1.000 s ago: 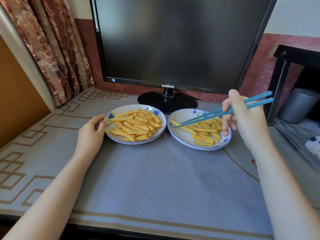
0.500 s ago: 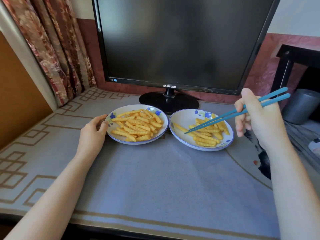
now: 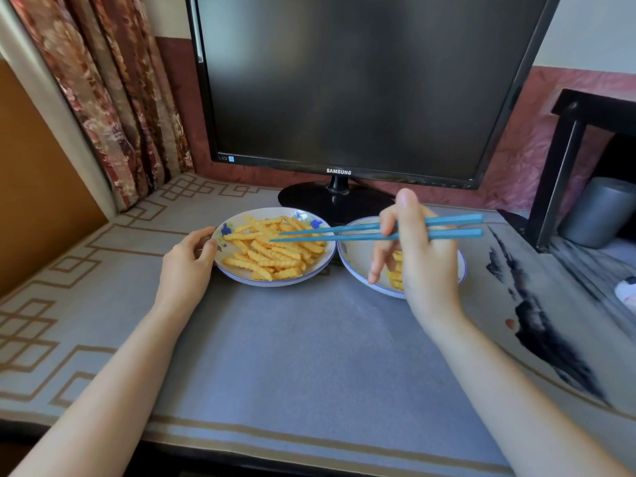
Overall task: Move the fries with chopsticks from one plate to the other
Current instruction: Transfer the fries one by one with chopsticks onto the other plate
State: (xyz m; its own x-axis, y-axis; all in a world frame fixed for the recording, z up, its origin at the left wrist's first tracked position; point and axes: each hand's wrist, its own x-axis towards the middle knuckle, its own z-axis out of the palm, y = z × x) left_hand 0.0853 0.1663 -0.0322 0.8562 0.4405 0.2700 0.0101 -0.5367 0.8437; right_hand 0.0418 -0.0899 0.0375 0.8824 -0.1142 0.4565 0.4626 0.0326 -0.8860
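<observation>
Two white plates with blue flowers stand side by side in front of the monitor. The left plate (image 3: 241, 274) carries a heap of crinkle fries (image 3: 275, 249). The right plate (image 3: 354, 256) holds a few fries (image 3: 395, 273), mostly hidden behind my right hand (image 3: 420, 256). That hand grips a pair of blue chopsticks (image 3: 344, 232), whose slightly parted tips hover over the left plate's fries with nothing between them. My left hand (image 3: 187, 266) holds the left plate's rim at its left edge.
A black Samsung monitor (image 3: 344, 80) on a round stand (image 3: 335, 204) stands close behind the plates. Curtains (image 3: 113, 98) hang at the back left. A black shelf frame (image 3: 564, 160) with a grey cylinder (image 3: 599, 211) is at the right. A grey patterned mat (image 3: 292, 356) covers the table.
My right hand has swung the chopsticks leftward, from over the right plate to over the left plate's fries. My left hand has stayed on the left plate's rim.
</observation>
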